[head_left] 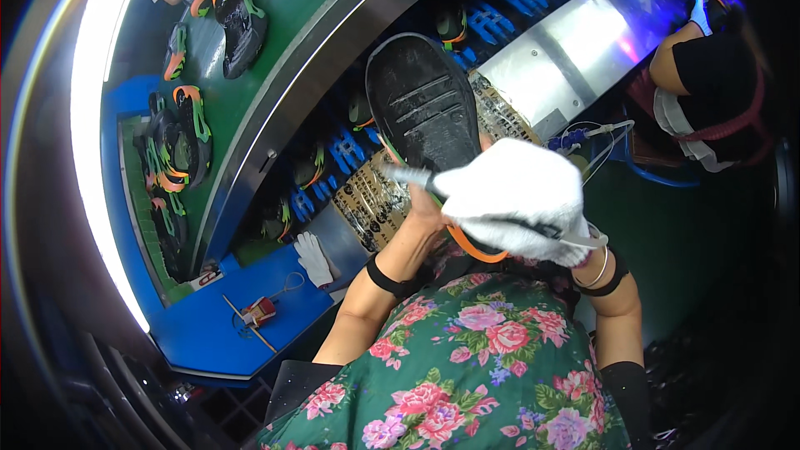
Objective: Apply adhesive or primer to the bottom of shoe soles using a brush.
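Note:
Held up in front of my chest is a shoe point(425, 104), its broad black face with grooves turned up and whitish smears on it. Orange trim shows at its near end. My bare left hand point(426, 207) grips the shoe from its left side, fingers partly hidden behind it. Over the near part of the shoe, my right hand point(517, 196), in a white glove, is closed on a slim grey brush point(410, 174). The brush's blurred tip points left, by the shoe's left edge; I cannot tell whether it touches.
A green conveyor belt point(287, 0) at left carries several black shoe parts point(242, 32) with orange and green trim. Blue racks point(492, 25) line the metal machine point(554, 50) behind. A white glove point(314, 258) lies near the blue table point(200, 329). Another person's arm point(673, 58) is at right.

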A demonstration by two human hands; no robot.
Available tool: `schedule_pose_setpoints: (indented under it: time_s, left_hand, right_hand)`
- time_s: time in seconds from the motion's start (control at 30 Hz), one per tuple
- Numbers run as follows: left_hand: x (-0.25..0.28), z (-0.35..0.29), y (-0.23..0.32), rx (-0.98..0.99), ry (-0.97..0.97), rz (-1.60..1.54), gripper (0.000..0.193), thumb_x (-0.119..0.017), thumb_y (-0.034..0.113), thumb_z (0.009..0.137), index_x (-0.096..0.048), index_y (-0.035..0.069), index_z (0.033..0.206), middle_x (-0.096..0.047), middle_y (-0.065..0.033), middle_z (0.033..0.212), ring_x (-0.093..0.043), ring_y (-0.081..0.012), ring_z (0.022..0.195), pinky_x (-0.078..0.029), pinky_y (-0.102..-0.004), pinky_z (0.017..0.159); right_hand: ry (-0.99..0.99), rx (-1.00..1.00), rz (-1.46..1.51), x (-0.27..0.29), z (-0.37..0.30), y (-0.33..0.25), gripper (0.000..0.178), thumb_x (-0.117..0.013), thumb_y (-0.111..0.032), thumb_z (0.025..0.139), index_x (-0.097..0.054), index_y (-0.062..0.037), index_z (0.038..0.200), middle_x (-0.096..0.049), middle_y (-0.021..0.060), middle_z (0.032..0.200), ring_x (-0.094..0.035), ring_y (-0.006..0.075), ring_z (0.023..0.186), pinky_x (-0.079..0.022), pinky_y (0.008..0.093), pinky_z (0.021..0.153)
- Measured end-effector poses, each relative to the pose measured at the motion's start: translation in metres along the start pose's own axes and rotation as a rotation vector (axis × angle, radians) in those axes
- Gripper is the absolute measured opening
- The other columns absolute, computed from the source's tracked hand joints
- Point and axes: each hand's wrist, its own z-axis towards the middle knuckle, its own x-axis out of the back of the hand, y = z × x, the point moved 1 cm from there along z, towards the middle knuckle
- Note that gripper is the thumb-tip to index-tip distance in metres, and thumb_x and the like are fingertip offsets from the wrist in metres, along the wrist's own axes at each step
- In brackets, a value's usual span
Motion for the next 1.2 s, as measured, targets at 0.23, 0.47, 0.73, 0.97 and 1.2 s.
schedule_pose_setpoints:
  time_s: [0.23, 0.47, 0.73, 0.97, 1.2]
  left_hand:
    - [-0.004, 0.009, 0.002, 0.106, -0.134, -0.145, 0.127, -0.026, 0.107, 0.070, -0.054, -0.003, 0.127, -0.066, -0.0190, 0.119, -0.070, -0.0291, 0.103, -0.059, -0.0414, 0.092]
    - [-0.026, 0.014, 0.019, 0.044, 0.033, -0.134, 0.133, -0.018, 0.109, 0.068, -0.055, -0.002, 0.132, -0.068, -0.0202, 0.110, -0.070, -0.0313, 0.098, -0.060, -0.0440, 0.085]
    - [-0.028, 0.018, 0.027, 0.118, -0.068, -0.084, 0.111, -0.046, 0.100, 0.074, -0.055, -0.001, 0.117, -0.068, -0.0203, 0.101, -0.065, -0.0351, 0.109, -0.057, -0.0482, 0.092]
    - [-0.028, 0.022, 0.042, 0.084, -0.032, -0.061, 0.113, -0.045, 0.102, 0.073, -0.057, -0.001, 0.116, -0.068, -0.0189, 0.097, -0.065, -0.0367, 0.105, -0.053, -0.0482, 0.097]
    - [-0.025, 0.030, 0.051, 0.009, -0.043, 0.042, 0.114, -0.042, 0.102, 0.074, -0.057, -0.002, 0.117, -0.068, -0.0193, 0.093, -0.068, -0.0376, 0.101, -0.056, -0.0469, 0.092]
  right_hand:
    - [-0.147, 0.028, -0.089, -0.006, -0.019, -0.002, 0.035, -0.075, -0.006, 0.085, -0.076, -0.0046, 0.121, -0.076, 0.0124, 0.119, -0.074, 0.0278, 0.100, -0.061, 0.0372, 0.082]
    - [-0.031, -0.045, -0.150, -0.001, -0.015, -0.001, 0.027, -0.082, -0.002, 0.080, -0.081, -0.0092, 0.105, -0.079, 0.0122, 0.105, -0.076, 0.0277, 0.091, -0.059, 0.0375, 0.080]
    - [-0.048, -0.098, -0.058, 0.008, -0.022, 0.002, 0.033, -0.082, -0.002, 0.076, -0.079, -0.0076, 0.109, -0.079, 0.0124, 0.108, -0.075, 0.0278, 0.092, -0.059, 0.0365, 0.077]
    - [0.011, -0.181, 0.168, 0.003, -0.022, -0.001, 0.028, -0.082, -0.002, 0.077, -0.080, -0.0081, 0.104, -0.079, 0.0110, 0.103, -0.075, 0.0257, 0.085, -0.059, 0.0362, 0.075]
    - [-0.072, -0.143, 0.021, -0.003, -0.026, -0.003, 0.029, -0.081, -0.004, 0.078, -0.080, -0.0097, 0.106, -0.079, 0.0099, 0.107, -0.074, 0.0270, 0.089, -0.059, 0.0369, 0.078]
